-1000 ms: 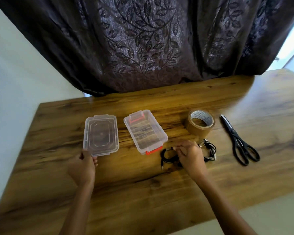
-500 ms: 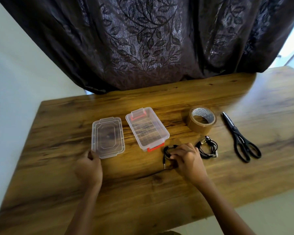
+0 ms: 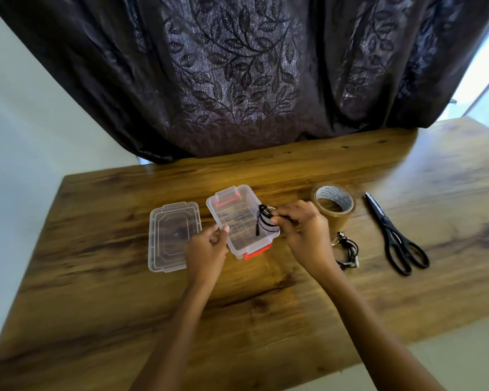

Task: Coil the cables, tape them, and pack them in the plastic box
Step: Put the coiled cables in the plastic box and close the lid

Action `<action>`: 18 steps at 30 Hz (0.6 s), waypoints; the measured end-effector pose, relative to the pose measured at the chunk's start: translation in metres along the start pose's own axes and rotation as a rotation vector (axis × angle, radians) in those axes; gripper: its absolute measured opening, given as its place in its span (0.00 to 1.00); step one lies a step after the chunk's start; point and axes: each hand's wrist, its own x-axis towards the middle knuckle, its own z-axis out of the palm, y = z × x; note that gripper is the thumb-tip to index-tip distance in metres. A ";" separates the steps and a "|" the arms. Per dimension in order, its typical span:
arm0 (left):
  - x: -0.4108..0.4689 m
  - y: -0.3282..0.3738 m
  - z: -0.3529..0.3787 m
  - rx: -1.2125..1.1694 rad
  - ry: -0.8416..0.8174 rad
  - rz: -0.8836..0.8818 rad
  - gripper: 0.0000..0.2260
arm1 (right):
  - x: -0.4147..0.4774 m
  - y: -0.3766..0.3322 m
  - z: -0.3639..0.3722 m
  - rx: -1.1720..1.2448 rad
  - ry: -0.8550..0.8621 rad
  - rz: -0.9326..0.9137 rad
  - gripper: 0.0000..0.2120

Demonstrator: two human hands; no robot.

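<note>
As R hand (image 3: 304, 235) pinches, cable (image 3: 263, 221) dangles.

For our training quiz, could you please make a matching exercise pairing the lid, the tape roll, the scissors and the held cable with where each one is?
1 lid
2 tape roll
3 scissors
4 held cable

A farthest right on the table
B pinched by the right hand over the plastic box
C flat, left of the box
D between box and scissors

Pairs: 1-C, 2-D, 3-A, 4-B
</note>
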 end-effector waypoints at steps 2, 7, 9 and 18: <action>0.002 -0.001 0.003 -0.019 -0.014 -0.032 0.18 | 0.008 -0.004 0.010 0.005 -0.044 -0.008 0.06; 0.004 -0.003 0.005 -0.090 -0.007 -0.103 0.17 | 0.025 -0.020 0.021 0.063 -0.054 -0.065 0.06; 0.004 -0.003 0.006 -0.108 -0.001 -0.111 0.17 | 0.030 -0.028 0.019 0.107 -0.027 -0.084 0.06; 0.003 -0.004 0.005 -0.184 0.001 -0.132 0.17 | 0.030 -0.021 0.027 0.083 -0.037 -0.133 0.05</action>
